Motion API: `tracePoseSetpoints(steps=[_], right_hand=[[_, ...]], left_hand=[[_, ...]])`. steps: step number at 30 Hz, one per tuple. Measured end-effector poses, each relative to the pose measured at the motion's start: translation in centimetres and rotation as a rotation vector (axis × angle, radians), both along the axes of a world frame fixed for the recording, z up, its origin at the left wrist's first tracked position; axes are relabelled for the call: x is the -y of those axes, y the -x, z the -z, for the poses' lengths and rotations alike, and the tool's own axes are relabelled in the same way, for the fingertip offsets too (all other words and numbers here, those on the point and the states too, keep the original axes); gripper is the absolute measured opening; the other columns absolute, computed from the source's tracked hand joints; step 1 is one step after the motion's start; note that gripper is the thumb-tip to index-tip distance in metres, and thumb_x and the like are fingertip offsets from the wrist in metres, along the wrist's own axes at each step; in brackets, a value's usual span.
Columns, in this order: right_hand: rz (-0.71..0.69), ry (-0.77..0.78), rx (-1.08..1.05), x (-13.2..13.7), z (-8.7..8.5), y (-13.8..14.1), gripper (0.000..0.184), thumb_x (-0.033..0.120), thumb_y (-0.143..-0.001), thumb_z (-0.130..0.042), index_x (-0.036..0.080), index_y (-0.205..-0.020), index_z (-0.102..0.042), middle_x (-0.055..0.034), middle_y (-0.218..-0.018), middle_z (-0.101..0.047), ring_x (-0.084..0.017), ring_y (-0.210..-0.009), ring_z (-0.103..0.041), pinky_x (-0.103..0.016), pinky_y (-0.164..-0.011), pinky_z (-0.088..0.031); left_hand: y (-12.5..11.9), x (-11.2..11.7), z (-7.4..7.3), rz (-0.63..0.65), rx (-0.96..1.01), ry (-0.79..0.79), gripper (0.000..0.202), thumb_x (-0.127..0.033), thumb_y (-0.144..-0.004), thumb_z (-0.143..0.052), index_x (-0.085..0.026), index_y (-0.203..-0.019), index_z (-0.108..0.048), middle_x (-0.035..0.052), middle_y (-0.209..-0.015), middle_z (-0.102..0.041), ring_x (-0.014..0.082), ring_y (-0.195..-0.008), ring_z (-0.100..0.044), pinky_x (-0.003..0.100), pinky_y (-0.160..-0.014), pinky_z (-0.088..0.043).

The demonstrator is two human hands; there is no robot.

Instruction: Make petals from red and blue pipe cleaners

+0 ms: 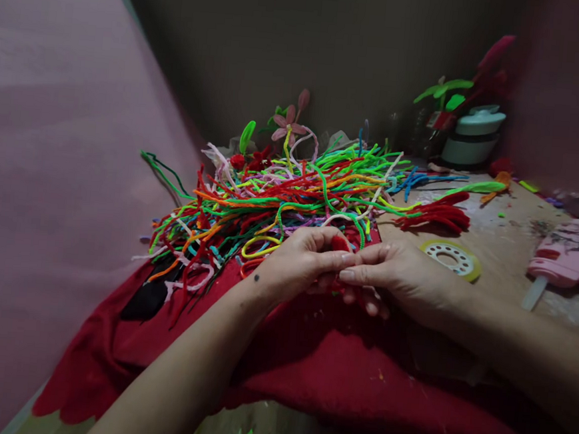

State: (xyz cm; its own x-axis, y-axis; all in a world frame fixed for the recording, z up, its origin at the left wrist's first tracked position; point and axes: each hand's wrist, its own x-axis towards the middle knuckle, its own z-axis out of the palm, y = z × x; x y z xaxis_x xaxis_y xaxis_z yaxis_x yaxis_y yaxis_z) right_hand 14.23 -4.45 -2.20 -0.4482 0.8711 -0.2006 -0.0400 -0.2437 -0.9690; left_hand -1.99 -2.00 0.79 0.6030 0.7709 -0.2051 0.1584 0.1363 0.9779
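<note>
My left hand [311, 255] and my right hand [388, 271] meet over the front of the table. Between their pinched fingertips is a red pipe cleaner [340, 244], bent into a curve. Its lower part is mostly hidden by my fingers. Just behind my hands lies a big heap of pipe cleaners [271, 195] in green, red, orange, pink and other colours. A bundle of folded red pipe cleaners [437, 214] rests to the right of the heap.
A roll of tape [450, 259] lies right of my hands, and a pink glue gun [570, 256] further right. Behind stand a pale lidded jar [471, 139] and a pink pipe-cleaner flower [289, 125]. Red cloth [308, 365] covers the table's front edge.
</note>
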Motion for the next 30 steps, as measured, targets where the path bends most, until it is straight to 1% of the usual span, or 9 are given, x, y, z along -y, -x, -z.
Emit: tracePoseSetpoints(steps=[5,8,13,17,18,22,26,28,30], right_hand=[[0.022,0.009,0.000,0.1,-0.3,0.1,0.021,0.028,-0.071,-0.066,0.011,-0.060,-0.062,0.0013,-0.046,-0.058,-0.004,-0.032,-0.045,-0.013,-0.030,-0.033],[0.002,0.015,-0.005,0.1,-0.3,0.0,0.024,0.031,-0.070,-0.068,0.011,-0.059,-0.061,0.0009,-0.045,-0.057,-0.004,-0.031,-0.045,-0.013,-0.030,-0.033],[-0.087,0.137,-0.074,-0.4,0.2,-0.3,0.019,0.030,-0.069,-0.068,0.011,-0.068,-0.063,-0.0033,-0.056,-0.065,-0.005,-0.032,-0.048,-0.014,-0.029,-0.033],[-0.121,0.196,-0.117,-0.7,0.6,-0.4,0.019,0.029,-0.068,-0.068,0.013,-0.067,-0.059,-0.0035,-0.056,-0.066,-0.007,-0.034,-0.050,-0.015,-0.029,-0.034],[-0.105,0.182,-0.108,-0.7,0.6,-0.4,0.021,0.030,-0.067,-0.069,0.013,-0.067,-0.058,-0.0033,-0.056,-0.066,-0.007,-0.034,-0.050,-0.015,-0.030,-0.034],[-0.043,0.093,-0.024,-0.4,0.3,-0.1,0.026,0.035,-0.068,-0.068,0.012,-0.060,-0.057,-0.0034,-0.055,-0.065,-0.005,-0.033,-0.046,-0.015,-0.030,-0.032],[0.036,-0.030,0.011,-0.3,0.1,0.1,0.025,0.035,-0.072,-0.064,0.012,-0.062,-0.060,-0.0031,-0.055,-0.064,-0.004,-0.034,-0.044,-0.016,-0.031,-0.029],[0.114,-0.104,0.031,-0.2,-0.1,0.1,0.027,0.036,-0.074,-0.061,0.013,-0.061,-0.060,-0.0016,-0.051,-0.061,-0.004,-0.034,-0.043,-0.016,-0.032,-0.028],[0.212,-0.162,0.093,-0.2,-0.2,0.1,0.030,0.037,-0.076,-0.059,0.014,-0.057,-0.057,0.0011,-0.044,-0.054,-0.005,-0.033,-0.040,-0.016,-0.033,-0.026]], left_hand=[[-0.1,-0.3,0.5,-0.044,0.135,0.015,0.016,-0.028,-0.074,-0.064,-0.016,-0.077,-0.054,-0.0048,-0.058,-0.055,0.0017,-0.037,-0.039,0.014,-0.035,-0.026],[-0.2,-0.4,0.7,-0.079,0.146,0.002,0.018,-0.028,-0.073,-0.065,-0.015,-0.072,-0.054,-0.0046,-0.055,-0.056,0.0023,-0.034,-0.039,0.015,-0.033,-0.025],[-0.9,0.2,1.0,-0.152,0.114,-0.139,0.016,-0.028,-0.073,-0.064,-0.015,-0.069,-0.055,-0.0042,-0.055,-0.056,0.0035,-0.037,-0.042,0.015,-0.036,-0.030],[-1.3,0.6,0.9,-0.240,-0.001,-0.342,0.013,-0.025,-0.072,-0.065,-0.014,-0.067,-0.059,-0.0030,-0.058,-0.057,0.0038,-0.046,-0.046,0.015,-0.042,-0.033],[-1.3,0.7,0.9,-0.244,-0.018,-0.350,0.014,-0.026,-0.072,-0.065,-0.014,-0.067,-0.059,-0.0029,-0.058,-0.056,0.0036,-0.046,-0.045,0.015,-0.043,-0.032],[-1.1,0.3,0.6,-0.239,-0.002,-0.232,0.020,-0.032,-0.073,-0.063,-0.015,-0.066,-0.055,-0.0054,-0.047,-0.047,0.0029,-0.037,-0.035,0.016,-0.037,-0.025],[-0.9,0.0,0.3,-0.292,0.003,-0.234,0.025,-0.038,-0.075,-0.061,-0.015,-0.068,-0.053,-0.0063,-0.047,-0.046,0.0030,-0.036,-0.034,0.016,-0.036,-0.024],[-0.7,-0.2,0.1,-0.228,-0.033,-0.166,0.026,-0.039,-0.072,-0.064,-0.016,-0.074,-0.053,-0.0059,-0.052,-0.050,0.0037,-0.036,-0.038,0.017,-0.036,-0.028],[-0.5,-0.3,0.0,-0.107,-0.118,-0.135,0.023,-0.035,-0.070,-0.065,-0.016,-0.077,-0.054,-0.0046,-0.056,-0.054,0.0046,-0.038,-0.041,0.018,-0.039,-0.031]])
